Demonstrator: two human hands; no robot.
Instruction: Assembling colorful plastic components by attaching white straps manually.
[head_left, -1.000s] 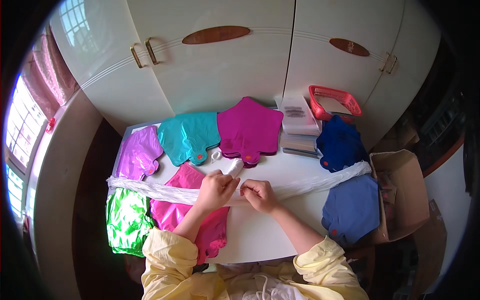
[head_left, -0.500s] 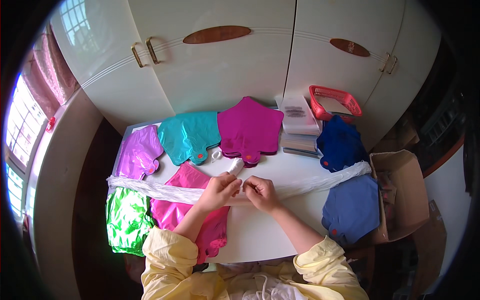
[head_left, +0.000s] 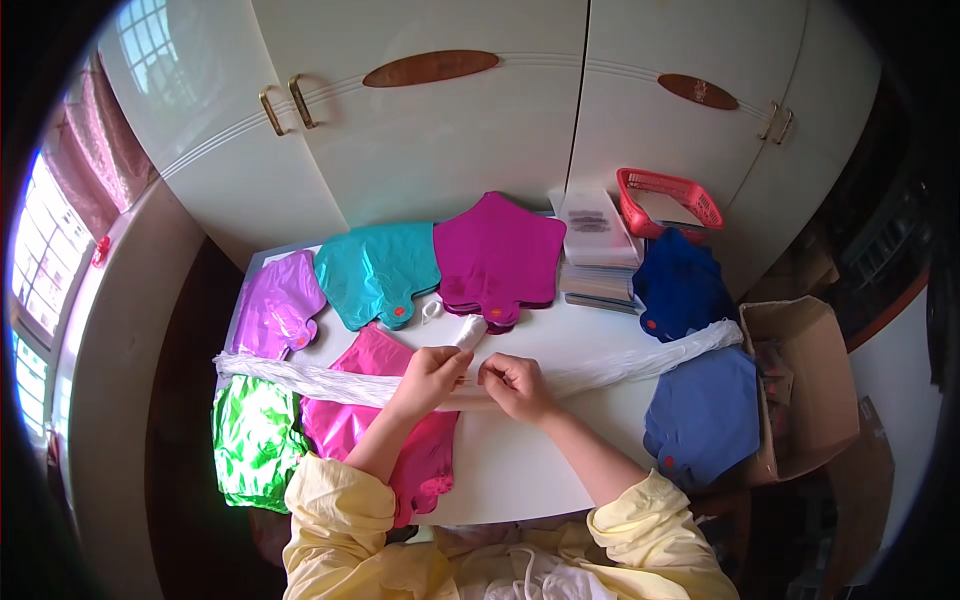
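Observation:
My left hand point(head_left: 432, 380) and my right hand point(head_left: 514, 386) are close together over the middle of the white table, a small gap between them. Both are closed, thumbs pressed to fingers; whatever they pinch is too small to make out. Under them a long bundle of white string point(head_left: 650, 362) stretches across the table. A stack of pink foil balloons point(head_left: 350, 430) lies flat beneath the bundle and my left forearm. Just beyond my fingers is a small white roll point(head_left: 470, 331), and near it a little white ring point(head_left: 431, 311).
Flat foil balloons lie around: lilac point(head_left: 280, 300), teal point(head_left: 375, 265), magenta point(head_left: 500, 250), green point(head_left: 252, 435), dark blue point(head_left: 685, 280) and grey-blue point(head_left: 705, 420). Stacked cards point(head_left: 600, 235) and a red basket point(head_left: 690, 190) stand at the back right. A cardboard box point(head_left: 830, 400) is at the right edge.
My hands have shifted slightly, with the left thumb and fingers drawn a little back from the right hand. The balloons and the string bundle stay where they were.

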